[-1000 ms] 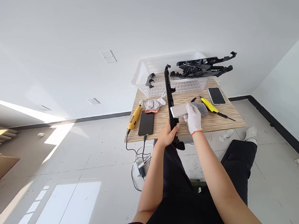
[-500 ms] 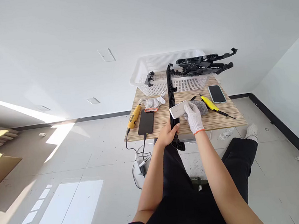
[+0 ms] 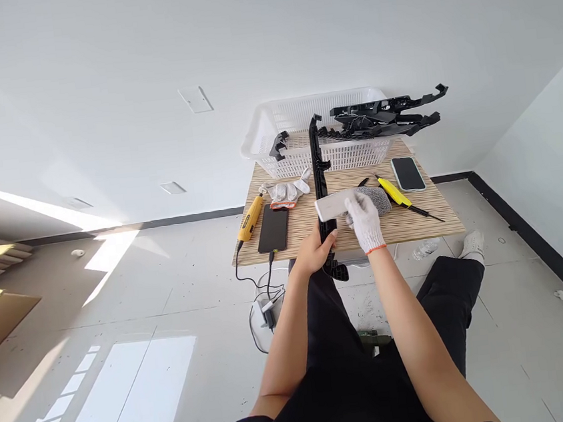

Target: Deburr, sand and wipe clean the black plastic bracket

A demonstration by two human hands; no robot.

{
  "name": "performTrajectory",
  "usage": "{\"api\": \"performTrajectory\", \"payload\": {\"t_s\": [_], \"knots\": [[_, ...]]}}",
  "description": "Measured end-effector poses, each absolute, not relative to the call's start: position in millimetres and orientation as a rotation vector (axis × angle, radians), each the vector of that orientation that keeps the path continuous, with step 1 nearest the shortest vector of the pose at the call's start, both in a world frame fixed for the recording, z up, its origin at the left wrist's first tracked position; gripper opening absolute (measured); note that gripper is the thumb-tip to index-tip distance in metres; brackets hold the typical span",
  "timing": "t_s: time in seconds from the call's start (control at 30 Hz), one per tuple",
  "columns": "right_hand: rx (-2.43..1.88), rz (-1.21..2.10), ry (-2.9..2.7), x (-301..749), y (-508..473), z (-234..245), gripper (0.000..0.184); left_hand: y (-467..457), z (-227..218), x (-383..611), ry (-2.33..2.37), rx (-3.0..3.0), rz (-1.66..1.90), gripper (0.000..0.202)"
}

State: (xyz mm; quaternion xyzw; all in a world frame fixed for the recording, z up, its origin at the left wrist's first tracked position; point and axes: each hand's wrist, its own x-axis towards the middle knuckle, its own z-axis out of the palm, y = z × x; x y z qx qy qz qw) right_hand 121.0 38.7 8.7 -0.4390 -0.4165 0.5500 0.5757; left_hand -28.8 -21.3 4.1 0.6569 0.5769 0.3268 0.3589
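My left hand [image 3: 312, 251], bare, grips a long black plastic strip [image 3: 318, 167] with clips along it near its lower end. The strip points away from me over the table, its near end past the edge. My right hand [image 3: 364, 221], in a white knit glove with an orange cuff, pinches a flat whitish rectangular block [image 3: 332, 205]. The block lies across the strip just above my left hand; whether they touch I cannot tell. A grey cloth roll [image 3: 378, 199] rests just behind my right hand.
On the table [image 3: 304, 237] lie a yellow corded rotary tool [image 3: 251, 219], a dark phone [image 3: 273, 228] with a cable, a white glove [image 3: 287, 191], a yellow-handled tool [image 3: 394, 192] and another phone [image 3: 408, 174]. A white basket [image 3: 301, 162] holds several black plastic parts [image 3: 382, 120].
The view has shifted slightly. The strip and the whitish block have moved a little to the left; both hands keep their grips.
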Motion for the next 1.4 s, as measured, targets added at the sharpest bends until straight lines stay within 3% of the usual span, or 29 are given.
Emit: {"api": "performTrajectory", "payload": {"t_s": [1.4], "knots": [[-1.031,1.35,-1.091,126.2,42.5,1.4,0.044,-22.5,6.3,-27.6,1.526,1.713,0.803,0.035]]}}
